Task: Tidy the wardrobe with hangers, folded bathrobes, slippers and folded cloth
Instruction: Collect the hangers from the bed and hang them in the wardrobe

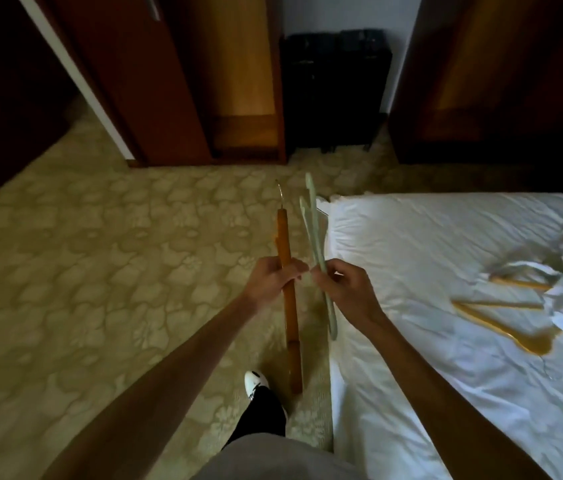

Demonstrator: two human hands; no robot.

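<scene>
A: What do the fingers hold?

B: The left hand [275, 280] wraps the wooden hanger [287, 289] mid-bar; the right hand [342, 289] pinches the pale hangers [314, 230], probably plastic, seen edge-on.

A: How will they handle?

B: The wood looks stiff, smooth and heavier, so grip mid-bar. The pale ones look thin, light and likely slippery.

A: Others?

B: Two more hangers [501, 306] lie on the bed's [411, 244] rumpled sheet, near its right edge.

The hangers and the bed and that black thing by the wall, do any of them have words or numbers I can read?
No words or numbers can be read.
Wooden hanger in the left hand: no print.
Pale green hangers in the right hand: no print.
White bed, hangers on the bed: blurred, plain.
Black luggage rack: too dark to tell.
</scene>
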